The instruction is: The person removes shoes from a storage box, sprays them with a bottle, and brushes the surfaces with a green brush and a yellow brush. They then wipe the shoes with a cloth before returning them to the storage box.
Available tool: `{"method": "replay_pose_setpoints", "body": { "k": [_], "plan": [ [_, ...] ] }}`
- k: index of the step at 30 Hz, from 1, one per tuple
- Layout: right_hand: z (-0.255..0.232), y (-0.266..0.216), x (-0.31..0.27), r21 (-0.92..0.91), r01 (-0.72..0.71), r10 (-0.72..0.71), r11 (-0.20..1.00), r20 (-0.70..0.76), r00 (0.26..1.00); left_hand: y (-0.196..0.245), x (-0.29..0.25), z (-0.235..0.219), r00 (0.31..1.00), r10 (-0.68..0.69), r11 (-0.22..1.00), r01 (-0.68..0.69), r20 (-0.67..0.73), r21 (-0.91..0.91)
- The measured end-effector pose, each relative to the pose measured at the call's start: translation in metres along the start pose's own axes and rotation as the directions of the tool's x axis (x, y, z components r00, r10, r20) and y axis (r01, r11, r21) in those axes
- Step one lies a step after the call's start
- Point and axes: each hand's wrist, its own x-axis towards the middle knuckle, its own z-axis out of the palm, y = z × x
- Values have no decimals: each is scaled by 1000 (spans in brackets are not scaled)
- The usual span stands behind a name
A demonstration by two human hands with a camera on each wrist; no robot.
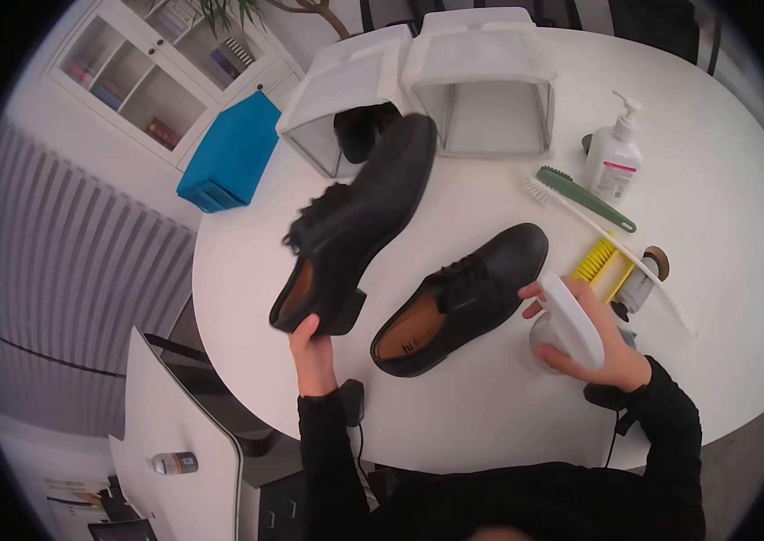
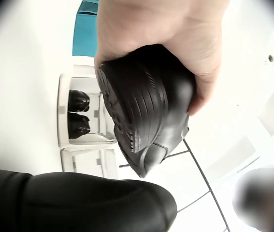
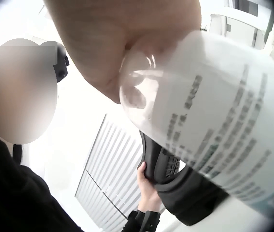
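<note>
My left hand [image 1: 314,365] grips a black lace-up dress shoe [image 1: 373,194] by the heel, raised over the table with its toe pointing away. In the left wrist view, the ridged heel of the held shoe [image 2: 137,104] shows under the palm. The matching black shoe [image 1: 495,270] rests upright on the table between my hands, its tan insole showing. My right hand [image 1: 612,347] holds a spray bottle [image 1: 573,320] with a white head, just right of the resting shoe. Seen from the right wrist, the clear bottle body [image 3: 209,116] carries lines of print.
Two white storage boxes [image 1: 481,27] stand at the back; black shoes [image 1: 364,131] sit inside the left one. A teal box [image 1: 236,153] is farther left. On the right are a pump bottle [image 1: 616,158], green brush [image 1: 589,200], white brush [image 1: 594,225], yellow brush [image 1: 594,260] and small bottle [image 1: 639,287].
</note>
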Motion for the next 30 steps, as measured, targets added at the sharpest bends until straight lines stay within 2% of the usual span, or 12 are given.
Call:
{"method": "replay_pose_setpoints", "body": {
  "k": [4,7,9,13,16,19,22,25,27,29,30],
  "plan": [
    [-6,-22,15,-132,12,-3,991,68,998,16,-7,8,991,114,989,-106,76,-101],
    [2,-37,36,-195,170,-162,966,58,985,22,-12,19,979,176,979,-164,99,-118],
    [10,-43,51,-156,280,-282,947,9,959,25,-17,31,972,201,973,-183,121,-140],
    [21,-41,65,-146,435,-455,888,-155,877,32,-26,56,951,280,956,-289,131,52],
    [8,-44,56,-304,336,-380,891,-97,920,31,-33,60,921,358,912,-380,154,153],
    [0,-44,58,-407,389,-465,827,-103,879,26,-44,59,873,446,840,-484,197,244],
    [-3,-43,61,-301,314,-384,901,-211,899,20,-52,54,824,509,745,-567,249,351],
    [-15,-46,57,-408,322,-400,854,-122,908,21,-59,70,667,671,471,-721,325,509],
    [-17,-43,61,-447,308,-414,840,-160,896,19,-42,55,397,768,110,-854,502,508],
    [-20,-40,63,-471,309,-437,826,-189,879,21,-40,64,277,771,-78,-852,573,517],
    [-23,-43,62,-468,294,-404,834,-155,902,22,-45,73,295,777,-81,-830,557,552]
  ]
}}
